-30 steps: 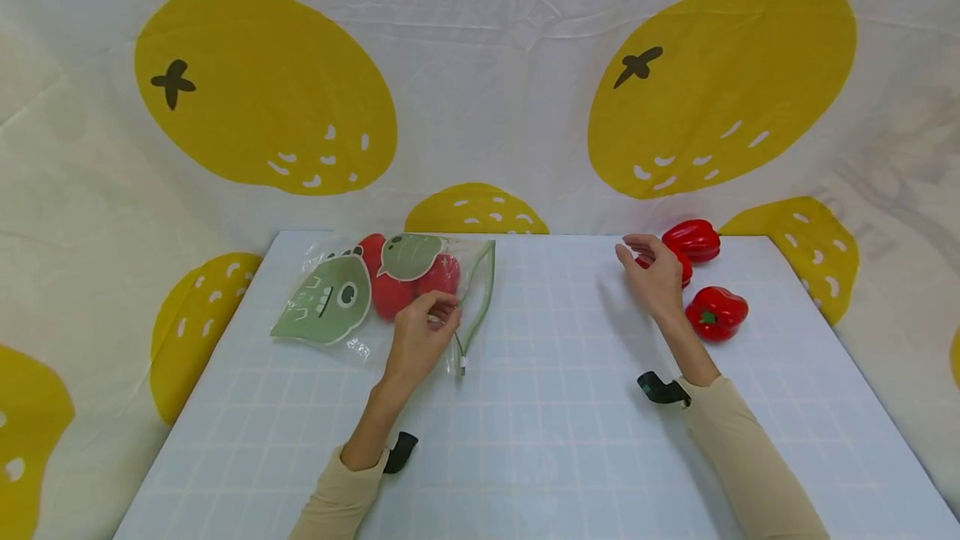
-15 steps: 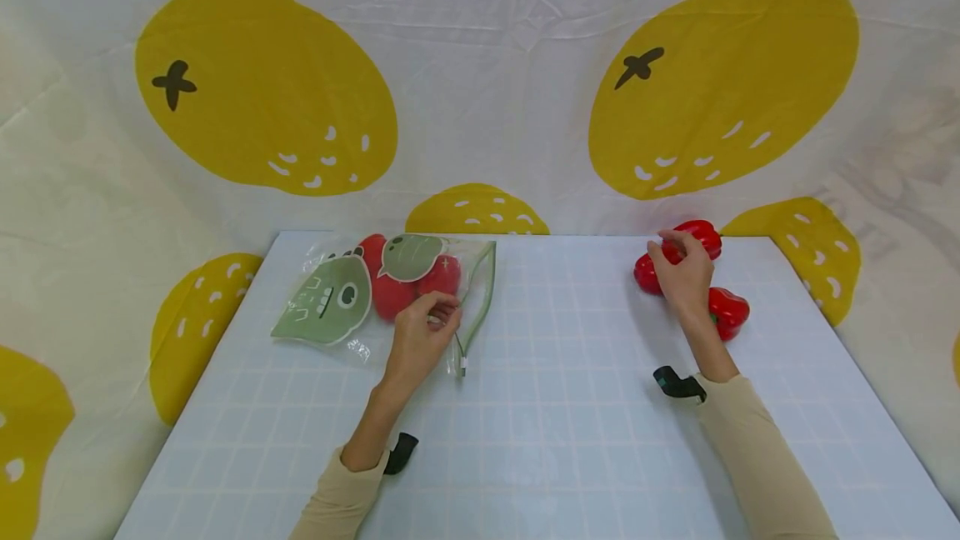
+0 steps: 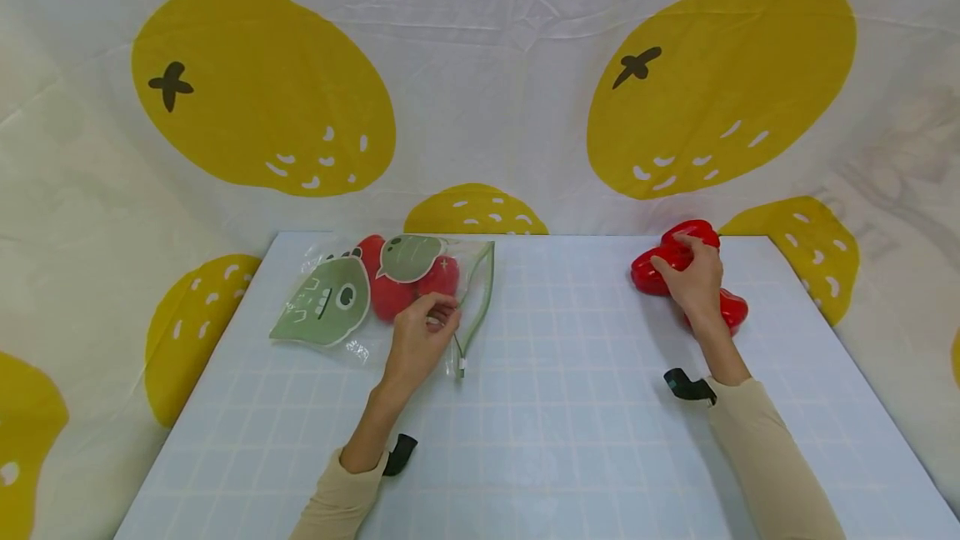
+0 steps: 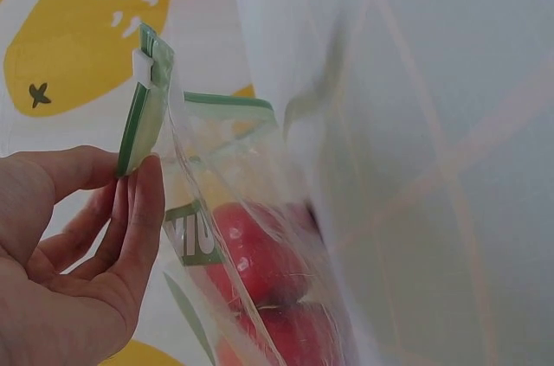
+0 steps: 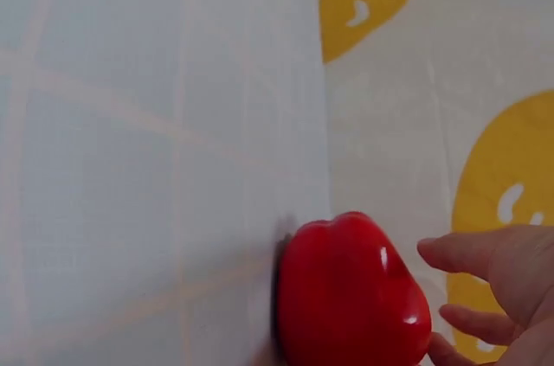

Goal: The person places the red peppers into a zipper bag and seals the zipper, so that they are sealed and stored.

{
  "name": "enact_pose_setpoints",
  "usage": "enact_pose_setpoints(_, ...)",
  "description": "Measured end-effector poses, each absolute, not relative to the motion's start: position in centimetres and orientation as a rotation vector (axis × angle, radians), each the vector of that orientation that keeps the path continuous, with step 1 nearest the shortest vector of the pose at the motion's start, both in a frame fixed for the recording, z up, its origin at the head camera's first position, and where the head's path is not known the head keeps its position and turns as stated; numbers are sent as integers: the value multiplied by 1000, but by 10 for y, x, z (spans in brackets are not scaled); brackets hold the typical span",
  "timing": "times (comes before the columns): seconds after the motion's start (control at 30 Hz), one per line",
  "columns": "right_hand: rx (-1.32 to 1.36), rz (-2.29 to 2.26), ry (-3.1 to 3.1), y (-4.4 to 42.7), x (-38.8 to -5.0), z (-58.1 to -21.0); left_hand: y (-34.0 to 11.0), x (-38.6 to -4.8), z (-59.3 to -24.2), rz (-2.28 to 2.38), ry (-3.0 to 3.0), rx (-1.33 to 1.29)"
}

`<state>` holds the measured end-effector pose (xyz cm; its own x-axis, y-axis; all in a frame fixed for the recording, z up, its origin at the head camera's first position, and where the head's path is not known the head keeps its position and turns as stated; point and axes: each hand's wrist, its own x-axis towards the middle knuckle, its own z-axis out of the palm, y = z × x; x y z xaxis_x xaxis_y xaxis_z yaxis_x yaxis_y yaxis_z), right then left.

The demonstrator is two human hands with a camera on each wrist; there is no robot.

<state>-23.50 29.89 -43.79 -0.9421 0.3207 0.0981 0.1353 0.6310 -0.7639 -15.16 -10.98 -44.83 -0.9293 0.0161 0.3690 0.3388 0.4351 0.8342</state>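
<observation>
A clear zip bag [image 3: 322,298] with green cartoon prints lies at the left of the table, with several rounded red vegetables [image 3: 393,297] inside. My left hand [image 3: 425,340] pinches the green zip edge of its mouth between thumb and fingers; the left wrist view shows that edge held up, with the white slider [image 4: 142,67] above the fingers. Over at the right, my right hand [image 3: 697,282] hovers over the red bell peppers, fingers spread and slightly bent. The right wrist view shows its fingertips near a bell pepper [image 5: 351,297], with a gap at the uppermost finger.
Another bell pepper [image 3: 692,231] sits behind the right hand near the back edge. One more bell pepper [image 3: 733,311] is partly hidden by the right wrist. The white gridded table [image 3: 555,407] ends at a curtain [image 3: 487,107] printed with yellow fruit.
My right hand has moved right, from the left side of the peppers to above them, uncovering the left pepper. The left hand has stayed on the bag's edge.
</observation>
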Motion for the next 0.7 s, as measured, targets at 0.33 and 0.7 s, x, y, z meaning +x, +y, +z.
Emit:
enact_pose_setpoints(0.33, -357, 1064, -2764, 299, -231, -441, -110, -152, -449, -1501, -2388, -304)
enact_pose_setpoints(0.7, -335, 1043, -2853, 298, -228, -434, -109, -154, -451, -1512, -2359, -317)
